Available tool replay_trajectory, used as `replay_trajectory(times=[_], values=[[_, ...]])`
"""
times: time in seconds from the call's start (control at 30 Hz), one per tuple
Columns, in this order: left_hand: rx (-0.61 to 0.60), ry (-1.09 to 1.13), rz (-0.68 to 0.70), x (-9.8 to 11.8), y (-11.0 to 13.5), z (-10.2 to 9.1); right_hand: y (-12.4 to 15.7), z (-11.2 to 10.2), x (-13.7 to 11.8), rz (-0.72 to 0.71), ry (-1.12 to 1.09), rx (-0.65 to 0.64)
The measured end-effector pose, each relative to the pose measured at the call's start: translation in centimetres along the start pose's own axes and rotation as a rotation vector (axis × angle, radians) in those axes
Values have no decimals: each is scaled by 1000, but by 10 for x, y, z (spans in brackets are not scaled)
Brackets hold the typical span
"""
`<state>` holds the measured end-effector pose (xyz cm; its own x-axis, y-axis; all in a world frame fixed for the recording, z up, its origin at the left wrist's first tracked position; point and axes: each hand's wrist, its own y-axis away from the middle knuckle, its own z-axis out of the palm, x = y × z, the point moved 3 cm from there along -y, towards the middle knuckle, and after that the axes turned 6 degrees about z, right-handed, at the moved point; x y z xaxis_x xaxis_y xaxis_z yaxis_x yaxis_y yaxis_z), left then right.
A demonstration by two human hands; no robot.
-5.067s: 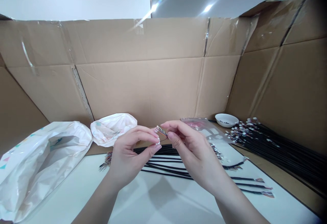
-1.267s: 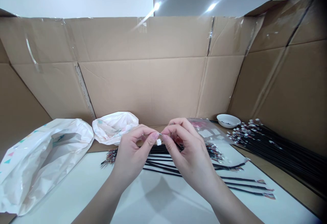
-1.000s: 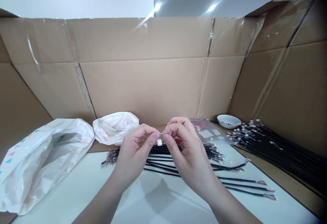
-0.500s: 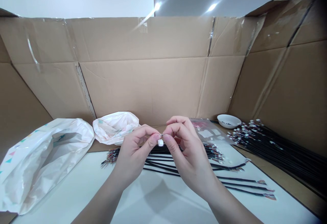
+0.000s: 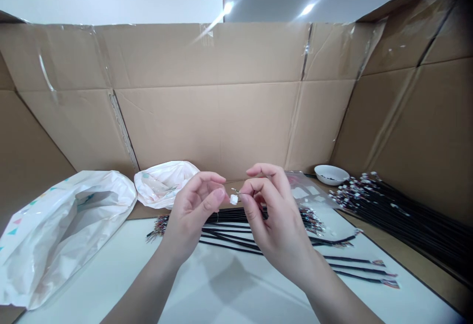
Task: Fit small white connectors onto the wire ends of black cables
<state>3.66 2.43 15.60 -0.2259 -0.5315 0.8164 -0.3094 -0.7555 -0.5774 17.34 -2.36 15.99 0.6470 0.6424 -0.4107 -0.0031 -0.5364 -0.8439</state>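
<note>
My right hand pinches a thin wire end between thumb and fingers, and a small white plastic connector hangs at its tip. My left hand is close to the left of that connector, fingers curled and apart, holding nothing. Beneath both hands lies a bundle of black cables with frayed, multicoloured wire ends, resting on a white table. Three loose black cables lie further right on that surface.
Cardboard walls surround the work area. Two white plastic bags sit to the left. At the back right are a clear zip bag, a white bowl of small dark parts and a large pile of black cables.
My left hand has let go of the connector and drawn back to the left, its fingers opening. The right hand still holds the wire, and the connector sits slightly further right.
</note>
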Motion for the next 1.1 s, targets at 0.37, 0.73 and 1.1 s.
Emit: replay_trajectory(times=[0.37,0.73,1.1], values=[[23,-240,65,1,4,4,2,-4,-4,-68,96,20],[56,227,-166,-19,-3,11,3,-12,-5,-86,337,-83],[58,339,-220,-32,-2,16,0,-25,1,85,305,-155]])
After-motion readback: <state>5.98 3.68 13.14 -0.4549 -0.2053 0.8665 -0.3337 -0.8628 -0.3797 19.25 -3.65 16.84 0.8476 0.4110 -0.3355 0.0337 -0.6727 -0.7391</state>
